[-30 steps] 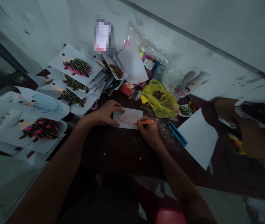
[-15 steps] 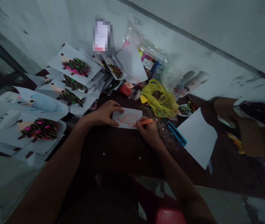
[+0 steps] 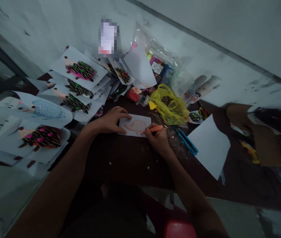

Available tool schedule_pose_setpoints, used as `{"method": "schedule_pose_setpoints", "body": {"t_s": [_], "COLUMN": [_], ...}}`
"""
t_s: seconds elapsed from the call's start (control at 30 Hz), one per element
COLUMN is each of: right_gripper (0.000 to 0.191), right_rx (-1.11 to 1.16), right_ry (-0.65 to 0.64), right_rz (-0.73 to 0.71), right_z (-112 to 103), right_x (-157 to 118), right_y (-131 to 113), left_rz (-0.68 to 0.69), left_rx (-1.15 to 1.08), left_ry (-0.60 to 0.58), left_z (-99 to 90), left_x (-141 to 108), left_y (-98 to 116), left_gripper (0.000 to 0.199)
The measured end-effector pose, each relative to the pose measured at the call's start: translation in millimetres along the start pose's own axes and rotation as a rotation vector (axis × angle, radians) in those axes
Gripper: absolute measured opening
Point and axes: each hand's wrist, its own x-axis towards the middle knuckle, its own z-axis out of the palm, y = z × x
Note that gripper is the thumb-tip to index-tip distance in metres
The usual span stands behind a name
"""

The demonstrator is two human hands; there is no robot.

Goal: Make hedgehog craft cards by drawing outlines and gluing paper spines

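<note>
A small white card (image 3: 142, 118) lies on the dark table and bears an orange drawing of a hedgehog (image 3: 137, 126). My right hand (image 3: 158, 138) is closed round an orange marker (image 3: 156, 129), its tip at the lower right of the drawing. At the card's left end is my left hand (image 3: 114, 121), thumb and fingers apart, pressing the card flat. Blue-handled scissors (image 3: 187, 142) rest to the right of my right hand, beside a large white sheet (image 3: 211, 147).
Papers with decorated hedgehogs (image 3: 81, 71) are piled on the left. Behind the card sit a yellow plastic bag (image 3: 171, 105) holding striped seeds and a clear bag (image 3: 162, 49) against the wall. A brown cardboard piece (image 3: 266, 145) is far right. Paper scraps dot the table.
Almost nothing differs. My right hand and the marker have shifted very slightly at the drawing's lower right edge; my left hand stays put on the card.
</note>
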Motion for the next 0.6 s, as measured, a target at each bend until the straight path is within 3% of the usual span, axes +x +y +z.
{"method": "schedule_pose_setpoints", "body": {"t_s": [0.6], "right_gripper": [0.024], "right_rx": [-0.012], "right_ry": [-0.019], "right_rz": [0.000], "right_z": [-2.9], "right_x": [0.9], "right_y": [-1.7], "left_rz": [0.004], "left_rx": [0.000], "left_ry": [-0.001], "left_z": [-0.4], "left_x": [0.2], "left_y": [0.6], "left_gripper": [0.063]}}
